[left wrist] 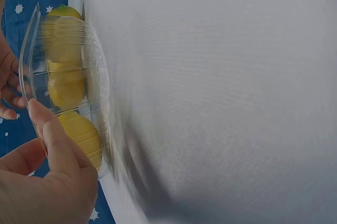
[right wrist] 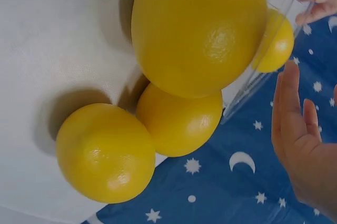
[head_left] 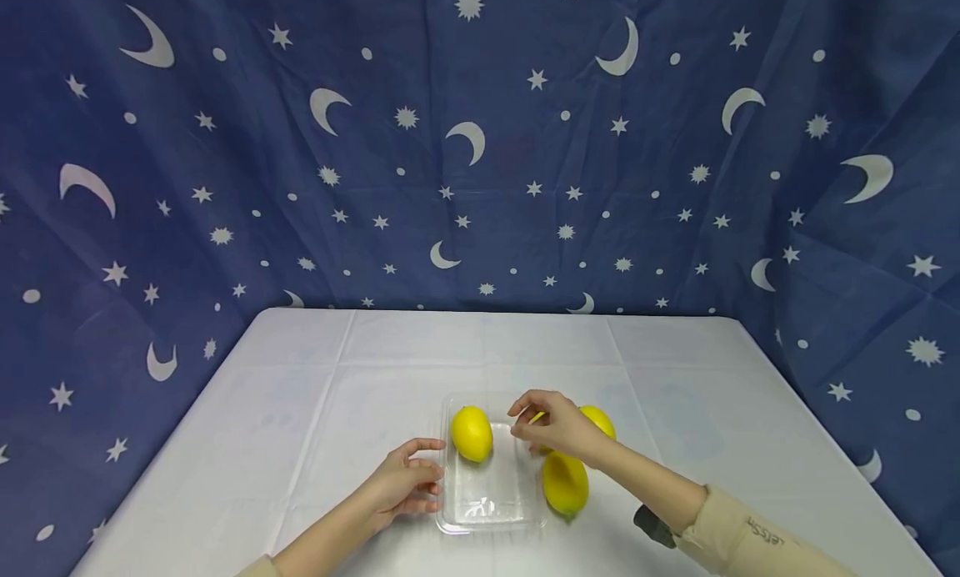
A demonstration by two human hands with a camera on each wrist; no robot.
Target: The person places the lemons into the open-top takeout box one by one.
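On the worktop (head_left: 405, 352), a clear tray (head_left: 501, 489) holds one lemon (head_left: 472, 434) in its far left part. Three more lemons (head_left: 566, 487) sit close together just right of the tray. The left hand (head_left: 401, 481) touches the tray's left edge with spread fingers; the right hand (head_left: 557, 427), loosely parted and holding nothing, hovers above its right edge.

Glossy lemons (right wrist: 105, 153), shiny plastic tray (head_left: 489, 487)
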